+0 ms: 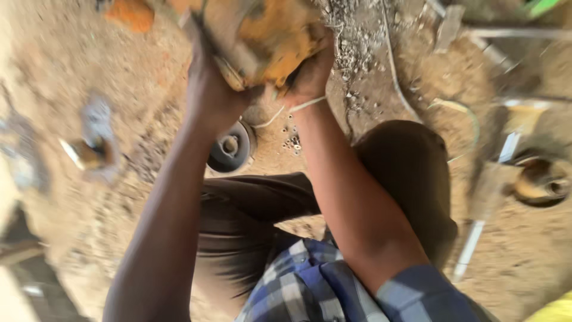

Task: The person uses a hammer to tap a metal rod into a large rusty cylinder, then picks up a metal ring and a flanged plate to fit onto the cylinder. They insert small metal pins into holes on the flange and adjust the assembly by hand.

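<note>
Both hands grip a yellow, dirt-caked machine housing (262, 36) held up at the top of the view, above sandy ground (71, 53). The left hand (211, 89) clasps its lower left side, and the right hand (310, 74) curls under its lower right edge. Its long axis seems to slant from upper left to lower right, though motion blur makes this uncertain. A dark pulley wheel (231, 146) lies on the ground below, with small bolts (292, 142) just beside it.

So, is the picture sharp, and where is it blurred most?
Head view: soft all over; motion blur is strongest at the left edge and on the yellow machine part gripped by the left hand and right hand; bright sun, no glare.
</note>
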